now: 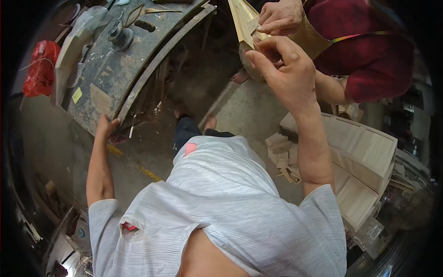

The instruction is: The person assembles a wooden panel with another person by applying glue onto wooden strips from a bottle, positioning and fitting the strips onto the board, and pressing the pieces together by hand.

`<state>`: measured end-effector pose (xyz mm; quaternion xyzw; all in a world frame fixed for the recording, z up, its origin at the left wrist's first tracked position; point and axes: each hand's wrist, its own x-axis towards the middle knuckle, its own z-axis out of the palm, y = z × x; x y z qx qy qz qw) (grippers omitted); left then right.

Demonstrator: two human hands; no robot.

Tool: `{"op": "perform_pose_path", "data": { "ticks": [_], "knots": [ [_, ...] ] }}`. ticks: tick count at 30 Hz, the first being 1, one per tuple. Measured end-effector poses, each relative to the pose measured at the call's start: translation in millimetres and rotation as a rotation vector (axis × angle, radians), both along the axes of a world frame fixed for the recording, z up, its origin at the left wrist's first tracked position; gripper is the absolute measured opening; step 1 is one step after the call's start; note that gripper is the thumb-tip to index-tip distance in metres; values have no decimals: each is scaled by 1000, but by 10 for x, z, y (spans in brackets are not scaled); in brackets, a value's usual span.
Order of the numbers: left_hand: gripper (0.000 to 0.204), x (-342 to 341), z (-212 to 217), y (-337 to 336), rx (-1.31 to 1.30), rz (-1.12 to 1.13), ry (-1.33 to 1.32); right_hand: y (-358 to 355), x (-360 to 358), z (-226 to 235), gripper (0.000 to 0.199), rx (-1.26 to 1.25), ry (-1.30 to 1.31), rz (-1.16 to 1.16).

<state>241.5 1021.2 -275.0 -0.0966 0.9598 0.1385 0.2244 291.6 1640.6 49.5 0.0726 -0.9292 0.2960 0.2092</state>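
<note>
My left hand (107,126) grips the near corner of the dark workbench (110,69), beside a thin flat beige piece (100,99) lying on its top. Raised at the upper right, my right hand (290,69) has thumb and forefinger curled round the lower end of a pale, narrow wooden piece (243,25). Exactly where the fingertips touch it is partly hidden. Another person's hand (281,16) is on the same wooden piece, just beyond mine.
A metal tool with a round base (121,38) stands on the workbench, near a yellow paper note (77,95). To the left is a red plastic-wrapped bundle (40,69). Wood offcuts (282,154) and a pale wooden cabinet (357,141) are at the right. A person in a dark red shirt (376,64) is opposite.
</note>
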Motion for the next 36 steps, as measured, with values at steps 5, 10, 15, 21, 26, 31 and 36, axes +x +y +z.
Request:
{"op": "perform_pose_path", "data": {
  "ticks": [5,10,15,21,26,31,36],
  "knots": [
    [64,9,-50,-71,-8,56,-54,51,-104,-34,26,-131,-248,-36],
    [64,-12,-75,-61,29,84,-41,85,-139,-129,20,46,-62,-5],
    [65,1,-78,-103,58,83,-26,126,-115,-161,15,97,-54,15],
    [68,11,13,-18,5,95,-60,89,-56,-141,17,103,-18,13],
    [69,12,97,96,-22,84,-65,56,-47,-125,19,182,-48,7],
    [68,10,202,136,3,95,-45,51,3,-153,17,189,-26,29],
    [68,2,291,189,32,127,-83,68,71,-124,13,193,-42,80]
  ]
}}
